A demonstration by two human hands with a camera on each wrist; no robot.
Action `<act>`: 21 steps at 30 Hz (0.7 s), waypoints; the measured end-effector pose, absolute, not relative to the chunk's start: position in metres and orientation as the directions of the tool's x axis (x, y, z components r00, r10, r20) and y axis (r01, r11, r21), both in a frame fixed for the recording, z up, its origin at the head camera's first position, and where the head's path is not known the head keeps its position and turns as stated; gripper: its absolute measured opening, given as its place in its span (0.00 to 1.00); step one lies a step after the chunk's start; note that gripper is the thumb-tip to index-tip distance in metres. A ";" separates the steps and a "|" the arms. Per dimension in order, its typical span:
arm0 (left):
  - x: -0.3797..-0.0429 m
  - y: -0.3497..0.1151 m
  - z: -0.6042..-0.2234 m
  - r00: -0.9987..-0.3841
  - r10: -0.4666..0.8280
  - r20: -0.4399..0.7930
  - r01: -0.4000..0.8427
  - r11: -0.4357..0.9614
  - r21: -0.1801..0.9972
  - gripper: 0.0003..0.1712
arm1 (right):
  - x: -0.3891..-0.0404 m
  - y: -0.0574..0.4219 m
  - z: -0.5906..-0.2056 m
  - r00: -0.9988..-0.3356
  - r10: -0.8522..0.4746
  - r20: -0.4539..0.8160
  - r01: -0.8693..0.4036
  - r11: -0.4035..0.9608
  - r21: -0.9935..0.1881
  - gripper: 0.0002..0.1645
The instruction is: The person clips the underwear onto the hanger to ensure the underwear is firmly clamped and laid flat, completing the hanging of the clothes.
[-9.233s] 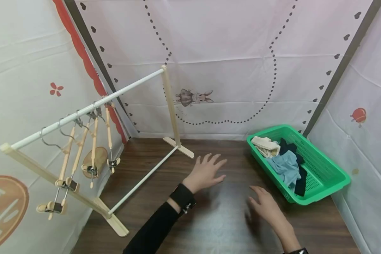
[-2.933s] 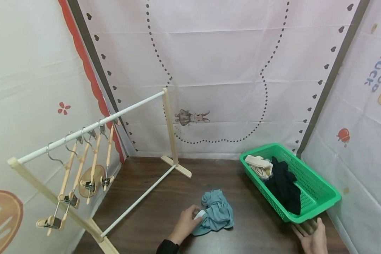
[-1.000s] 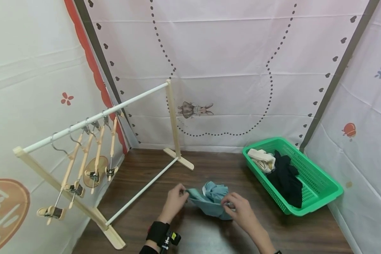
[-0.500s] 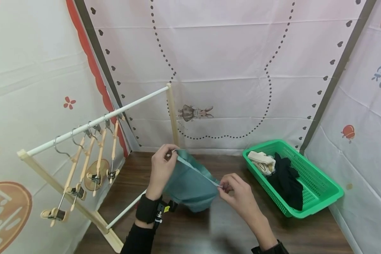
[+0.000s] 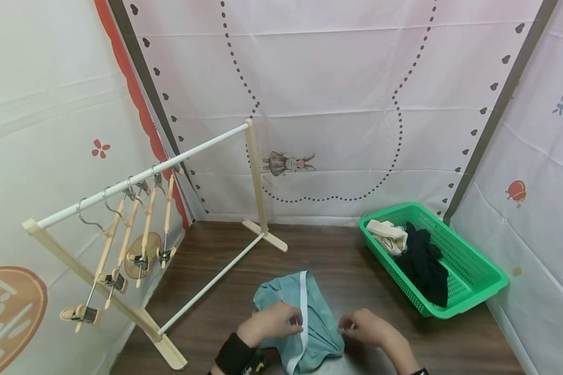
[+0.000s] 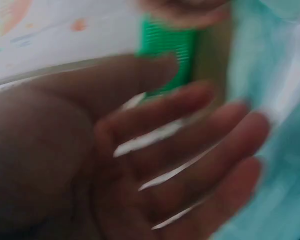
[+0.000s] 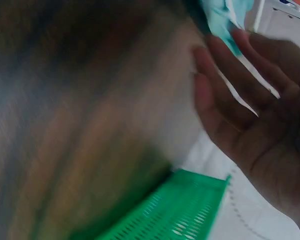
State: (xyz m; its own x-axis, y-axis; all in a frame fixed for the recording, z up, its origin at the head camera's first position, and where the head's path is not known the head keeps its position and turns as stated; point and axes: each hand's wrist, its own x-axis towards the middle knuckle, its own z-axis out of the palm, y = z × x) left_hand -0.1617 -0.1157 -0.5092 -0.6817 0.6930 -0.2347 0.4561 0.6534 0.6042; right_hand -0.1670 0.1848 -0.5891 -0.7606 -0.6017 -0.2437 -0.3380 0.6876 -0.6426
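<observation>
A teal garment with a white stripe (image 5: 321,325) lies crumpled on the dark wood surface in front of me. My left hand (image 5: 268,324) is over its left part, the fingertips right at the stripe. The left wrist view shows those fingers (image 6: 205,175) spread and only loosely bent beside the teal cloth (image 6: 285,175), with thumb and fingers apart. At the garment's right edge, my right hand (image 5: 370,329) pinches the cloth; in the right wrist view the fingertips (image 7: 210,42) meet the teal fabric (image 7: 220,17).
A green basket (image 5: 485,276) stands at the right, holding a folded cream cloth (image 5: 387,234) and a black garment (image 5: 424,265). At the left is a wooden rack with a white rail (image 5: 206,143); several clip hangers (image 5: 108,245) hang from it. Printed fabric walls (image 5: 333,78) enclose the area.
The teal garment came out of the basket, lay bunched, and was lifted stretched between both hands. It is now lowered, spread wider, with the stripe running away from me. My left fingers have loosened.
</observation>
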 end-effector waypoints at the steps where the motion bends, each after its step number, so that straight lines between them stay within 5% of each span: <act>1: -0.157 -0.112 -0.519 -0.702 0.673 -0.232 0.441 0.667 0.601 0.05 | -0.163 0.179 -0.584 -0.794 -0.568 -0.218 -0.316 0.691 -0.650 0.06; 5: -0.143 -0.097 -0.548 -0.807 0.533 -0.254 0.329 0.763 0.556 0.15 | -0.156 0.156 -0.562 -0.871 -0.479 -0.112 -0.284 0.676 -0.680 0.06; 11: -0.137 -0.078 -0.573 -0.897 0.352 -0.266 0.238 0.894 0.380 0.31 | -0.176 0.124 -0.577 -0.926 -0.377 0.028 -0.304 0.699 -0.647 0.13; 16: -0.139 -0.078 -0.580 -0.869 0.380 -0.317 0.252 0.892 0.376 0.22 | -0.202 0.105 -0.593 -0.923 -0.362 0.135 -0.368 0.720 -0.588 0.12; 21: -0.152 -0.100 -0.596 -0.810 0.542 -0.225 0.343 0.748 0.568 0.17 | -0.224 0.100 -0.598 -0.896 -0.438 0.072 -0.397 0.716 -0.574 0.18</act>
